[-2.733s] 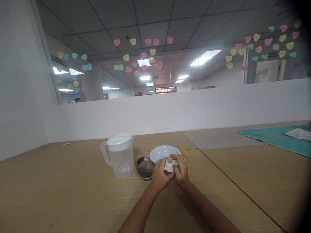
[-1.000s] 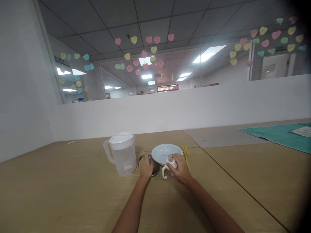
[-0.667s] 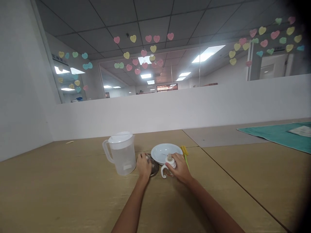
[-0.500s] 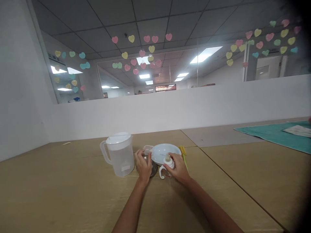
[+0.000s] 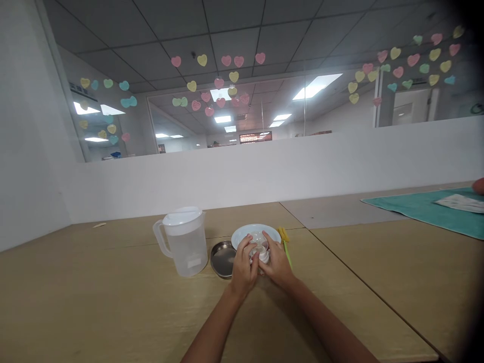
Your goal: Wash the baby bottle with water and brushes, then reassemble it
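Note:
My left hand (image 5: pixel 245 267) and my right hand (image 5: pixel 278 262) meet in front of the white bowl (image 5: pixel 242 233). Between them is a white bottle top (image 5: pixel 263 256) with a handle, held by my right hand. A clear cap (image 5: pixel 258 239) sits over it, and my left hand's fingers are closed around the cap's left side. The handle is mostly hidden by the fingers. Left of my left hand, a round metal dish (image 5: pixel 222 259) lies on the table. Beyond the dish stands a clear lidded pitcher (image 5: pixel 189 247) with its handle to the left.
A yellow brush (image 5: pixel 283 235) with a green handle lies right of the bowl. At the far right a teal cloth (image 5: pixel 408 204) carries a patterned cloth (image 5: pixel 459 203), with part of another person's hand (image 5: pixel 479 186) at the edge. A low white wall (image 5: pixel 227 176) runs behind the table.
My left hand has moved right from the metal dish to the bottle top, bringing the clear cap with it. The dish is now uncovered. More of the other person's hand shows.

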`<state>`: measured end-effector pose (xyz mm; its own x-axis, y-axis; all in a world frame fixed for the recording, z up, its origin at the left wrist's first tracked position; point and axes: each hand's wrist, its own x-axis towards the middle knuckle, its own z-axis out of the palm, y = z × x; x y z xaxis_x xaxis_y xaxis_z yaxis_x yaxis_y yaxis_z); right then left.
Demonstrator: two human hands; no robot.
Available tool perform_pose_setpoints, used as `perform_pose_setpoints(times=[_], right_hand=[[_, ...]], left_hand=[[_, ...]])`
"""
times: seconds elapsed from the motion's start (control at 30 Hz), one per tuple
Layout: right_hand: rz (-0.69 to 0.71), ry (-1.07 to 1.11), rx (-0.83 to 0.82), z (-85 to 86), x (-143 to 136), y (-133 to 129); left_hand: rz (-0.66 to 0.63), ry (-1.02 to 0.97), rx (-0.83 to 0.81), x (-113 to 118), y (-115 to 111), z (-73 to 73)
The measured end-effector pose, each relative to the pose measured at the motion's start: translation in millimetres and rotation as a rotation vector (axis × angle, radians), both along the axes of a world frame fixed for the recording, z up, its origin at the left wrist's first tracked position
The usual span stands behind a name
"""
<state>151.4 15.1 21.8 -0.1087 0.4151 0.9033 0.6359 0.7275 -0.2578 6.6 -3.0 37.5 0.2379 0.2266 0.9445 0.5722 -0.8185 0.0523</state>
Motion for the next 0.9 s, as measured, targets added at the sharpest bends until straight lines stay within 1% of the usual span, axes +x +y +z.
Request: perform_pose_setpoints(times=[0.1,0.33,0.5,0.6,0.73,0.9], right_hand=[[-0.009,-0.004,0.009,0.2,-1.3,-1.8],[-0.049,-0.008,0.151,0.3,-3.6,-2.6],[-0.083,0.002,0.196,-0.9,-5.3,-2.3],[-0.069,-0.033,0.241,0.9,-5.0,-4.1],[-0.043,-0.082,0.198,2.9,-3.1,-6.4],[-0.019,-0.064,0.14,1.1,-2.6,-6.4]], left_hand=[[-0.009,0.004,-0.012,-0.5,-0.3,0.6],[0.005,0.018,-0.006,0.0,-2.0,1.3],[0.002,0.028,0.027,0.7,-3.5,4.9],[-0.013,0.033,0.042,1.0,-2.9,5.9],[-0.032,0.054,0.037,0.2,-1.5,4.5],[-0.061,0.048,0.002,-1.0,-1.5,4.5]])
